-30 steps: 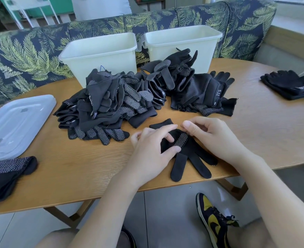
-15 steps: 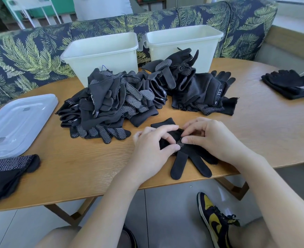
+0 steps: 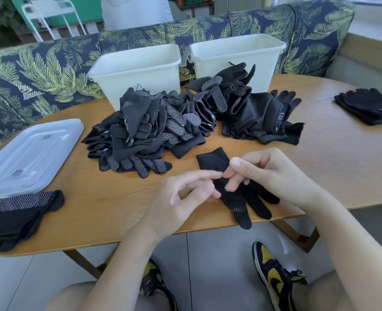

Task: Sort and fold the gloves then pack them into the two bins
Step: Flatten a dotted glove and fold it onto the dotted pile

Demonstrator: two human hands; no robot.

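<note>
A plain black glove (image 3: 213,161) lies near the table's front edge, cuff pointing away, fingers hanging over the edge. My right hand (image 3: 275,176) pinches it at the middle with thumb and curled fingers. My left hand (image 3: 183,198) hovers just left of it, fingers loosely curled, index tip and thumb at the glove's edge. Behind it sits a big heap of black gloves (image 3: 154,131), many with white dots. Two cream bins stand at the back: the left bin (image 3: 136,70) and the right bin (image 3: 237,50).
A white lid (image 3: 28,153) lies at the left. A folded dotted glove bundle (image 3: 21,212) sits at the front left, and a stack of black gloves (image 3: 369,104) at the far right. A leaf-print sofa (image 3: 39,70) backs the wooden table (image 3: 118,209).
My left hand has lifted off the glove and opened up. My right hand has gathered the glove's middle, and the dotted patch seen earlier is out of sight.
</note>
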